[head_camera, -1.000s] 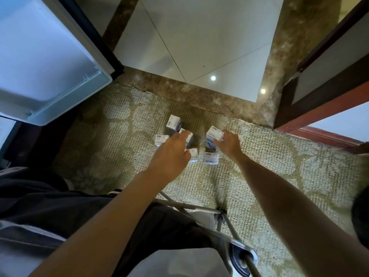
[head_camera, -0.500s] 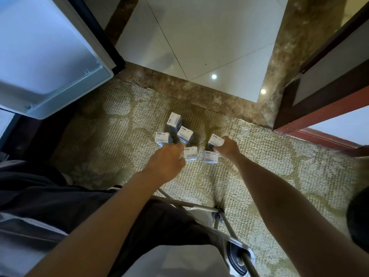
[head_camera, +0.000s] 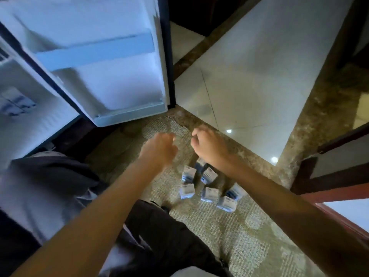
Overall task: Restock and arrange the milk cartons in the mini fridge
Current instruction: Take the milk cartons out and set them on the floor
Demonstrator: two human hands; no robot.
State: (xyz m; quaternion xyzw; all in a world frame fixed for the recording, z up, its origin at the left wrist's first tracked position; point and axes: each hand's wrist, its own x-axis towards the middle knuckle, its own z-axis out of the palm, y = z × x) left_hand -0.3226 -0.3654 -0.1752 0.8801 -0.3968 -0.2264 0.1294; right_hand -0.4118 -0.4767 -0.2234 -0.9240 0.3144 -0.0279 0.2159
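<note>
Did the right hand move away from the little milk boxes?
Yes. The right hand was touching the milk cartons on the carpet; now it is lifted off, past them, toward the marble border.

Motion smears the fridge door [head_camera: 103, 62] in the upper left. The fridge interior [head_camera: 24, 120] is cut off by the left edge, and the pale shapes [head_camera: 17, 102] inside it are too blurred to identify. At centre, the left hand [head_camera: 159, 148] and right hand [head_camera: 208, 145] are blurred, palms turned away, so any grip cannot be told. The right wrist covers most of one milk carton [head_camera: 200, 162]. Print on the other cartons [head_camera: 208, 193] is unreadable.
</note>
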